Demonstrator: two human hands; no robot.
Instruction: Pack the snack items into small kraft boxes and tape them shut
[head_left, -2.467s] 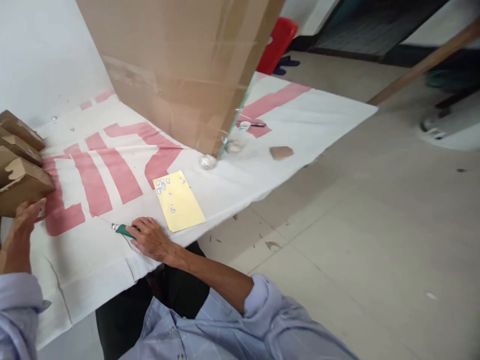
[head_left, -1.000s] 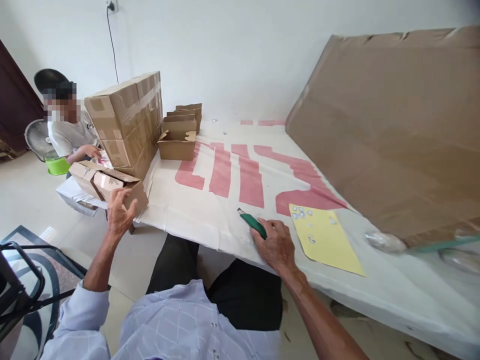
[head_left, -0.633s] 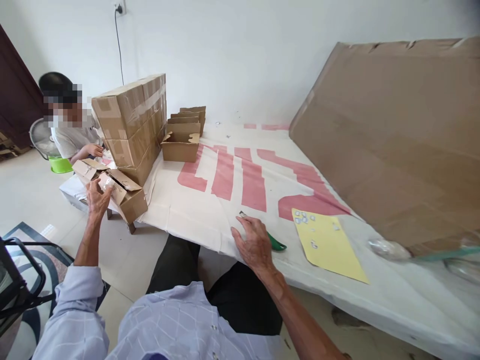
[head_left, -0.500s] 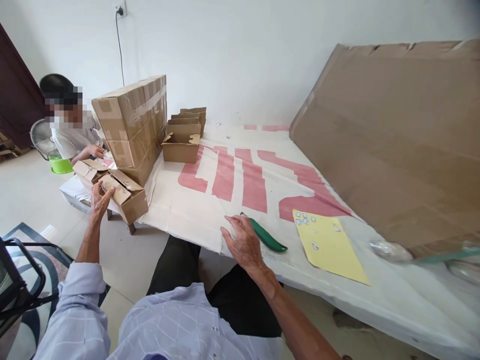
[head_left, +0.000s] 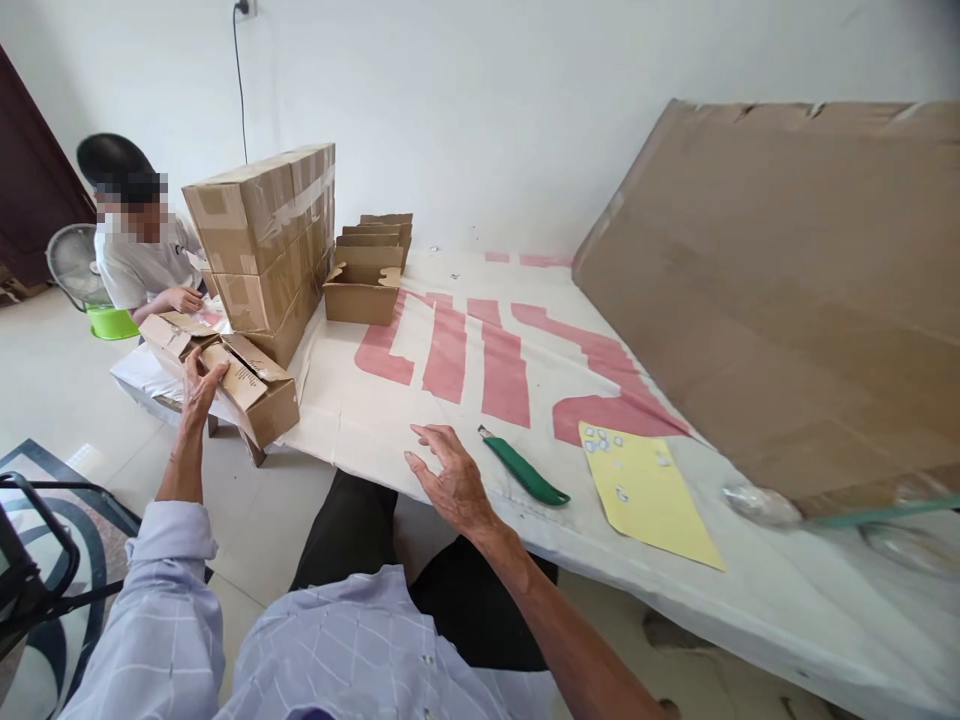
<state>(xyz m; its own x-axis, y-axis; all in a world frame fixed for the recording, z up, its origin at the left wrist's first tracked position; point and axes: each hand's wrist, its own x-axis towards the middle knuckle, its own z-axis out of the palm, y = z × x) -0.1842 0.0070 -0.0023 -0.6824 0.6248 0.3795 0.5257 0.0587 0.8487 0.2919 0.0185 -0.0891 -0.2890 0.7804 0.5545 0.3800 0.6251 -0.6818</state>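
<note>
On the left, my left hand [head_left: 199, 386] grips the near side of a brown cardboard box [head_left: 262, 400], fingers at its top flaps, which have a narrow gap between them. Out over the table's front edge, my right hand [head_left: 450, 478] is held with fingers apart and nothing in them. Just right of it lies a green utility knife [head_left: 527, 468] on the cloth-covered table [head_left: 375, 420]. A yellow sheet [head_left: 660, 505] with several small pale pieces on it lies farther right.
Taped cardboard boxes [head_left: 259, 215] are stacked at the table's left end, beside several open boxes [head_left: 362, 303]. A large brown cardboard panel [head_left: 780, 300] leans at right. Behind the stack sits another person [head_left: 150, 265], near a fan [head_left: 71, 262]. A black-framed chair [head_left: 52, 560] stands at lower left.
My right hand has moved left, away from the green utility knife, its fingers spreading more. My left hand stays on the cardboard box, and the view has shifted slightly.
</note>
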